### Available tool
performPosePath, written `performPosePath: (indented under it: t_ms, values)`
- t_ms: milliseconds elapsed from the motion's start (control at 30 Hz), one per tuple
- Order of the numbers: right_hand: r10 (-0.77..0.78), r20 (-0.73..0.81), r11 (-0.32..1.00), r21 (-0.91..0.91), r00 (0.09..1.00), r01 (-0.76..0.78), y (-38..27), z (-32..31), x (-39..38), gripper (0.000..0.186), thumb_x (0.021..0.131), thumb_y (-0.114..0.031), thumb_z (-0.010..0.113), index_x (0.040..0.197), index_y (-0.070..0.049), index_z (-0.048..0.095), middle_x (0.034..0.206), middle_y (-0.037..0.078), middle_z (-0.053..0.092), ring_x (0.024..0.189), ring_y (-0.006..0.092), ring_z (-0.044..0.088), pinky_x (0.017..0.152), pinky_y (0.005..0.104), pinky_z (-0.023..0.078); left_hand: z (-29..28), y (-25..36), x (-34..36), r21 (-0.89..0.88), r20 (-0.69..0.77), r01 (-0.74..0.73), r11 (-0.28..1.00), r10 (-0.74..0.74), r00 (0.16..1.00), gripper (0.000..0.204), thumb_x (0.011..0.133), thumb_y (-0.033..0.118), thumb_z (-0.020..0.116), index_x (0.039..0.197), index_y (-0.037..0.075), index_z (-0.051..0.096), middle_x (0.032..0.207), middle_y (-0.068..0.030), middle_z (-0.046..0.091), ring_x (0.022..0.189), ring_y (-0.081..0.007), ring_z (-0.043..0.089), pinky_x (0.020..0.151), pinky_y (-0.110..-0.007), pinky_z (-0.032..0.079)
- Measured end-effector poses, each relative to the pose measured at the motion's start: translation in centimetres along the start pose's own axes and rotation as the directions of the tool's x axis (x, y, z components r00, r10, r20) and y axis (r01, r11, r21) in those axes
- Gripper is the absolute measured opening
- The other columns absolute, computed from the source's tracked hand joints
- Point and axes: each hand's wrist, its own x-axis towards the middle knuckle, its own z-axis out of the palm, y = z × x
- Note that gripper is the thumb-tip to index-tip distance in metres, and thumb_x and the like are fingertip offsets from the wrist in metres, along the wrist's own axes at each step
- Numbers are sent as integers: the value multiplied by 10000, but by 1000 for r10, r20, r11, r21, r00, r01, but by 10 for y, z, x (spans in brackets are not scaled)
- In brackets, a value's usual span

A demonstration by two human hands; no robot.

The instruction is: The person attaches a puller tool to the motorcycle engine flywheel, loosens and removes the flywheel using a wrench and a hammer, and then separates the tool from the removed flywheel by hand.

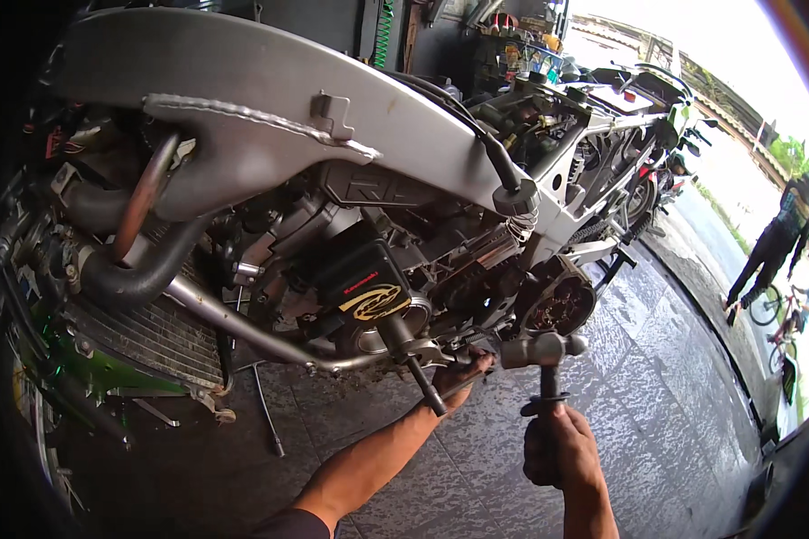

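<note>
In my right hand (562, 449), closed round its handle, a ball-peen hammer (545, 349) stands upright with its metal head at the top. My left hand (465, 377) reaches low beside the motorcycle engine (360, 260), its fingers closed round the end of a metal wrench (433, 350). The wrench lies against a dark round shaft (425, 384) that sticks out below the black engine cover (361, 278). The hammer head is just right of my left hand, apart from it. My fingers partly hide the wrench.
Above the engine runs a thick grey motorcycle frame (234, 54). A radiator (153, 332) and a bent exhaust pipe (261, 337) are at left. A T-handle tool (267, 409) leans near the wet tiled floor (638, 422). Outside at right, a person (776, 238) stands near a bicycle (768, 305).
</note>
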Motion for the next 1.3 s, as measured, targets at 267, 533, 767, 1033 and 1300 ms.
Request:
performPosePath:
  t_ms: [267,533,767,1033,1300]
  values:
    - [-67,-68,990,-131,995,58,-3,6,-6,373,1023,-336,491,1142,14,536,677,55,520,479,128,488,409,275,377,0,11,1,31,-19,22,999,-21,1000,114,913,138,686,945,50,621,926,-28,664,870,-123,626,824,-272,520]
    - [-552,-45,627,-681,833,379,4,48,-48,285,977,-298,543,1066,-28,555,603,13,524,463,94,493,429,238,393,23,0,9,-50,49,73,996,-70,996,170,904,202,698,926,50,624,915,-30,658,871,-123,618,810,-287,511]
    - [-357,7,552,-805,934,217,-13,84,-35,212,929,-152,535,1053,11,588,633,31,567,548,112,556,514,284,453,-29,-24,8,118,58,-67,991,61,996,279,918,267,659,1118,77,615,1049,-45,638,1047,-157,572,956,-333,472]
    - [-277,-64,589,-800,959,116,26,59,-17,255,978,-289,522,1018,-43,576,587,-30,466,441,81,441,420,225,369,7,-4,22,-23,-48,42,999,-43,998,216,877,220,714,1017,73,639,1006,-34,643,960,-159,591,915,-342,480]
    - [-636,166,182,-917,754,355,40,-32,-32,182,978,-197,517,989,-19,549,598,41,510,452,163,492,435,302,402,38,4,20,20,-1,75,997,-75,997,244,851,290,737,931,74,654,925,-19,648,917,-159,579,886,-336,462]
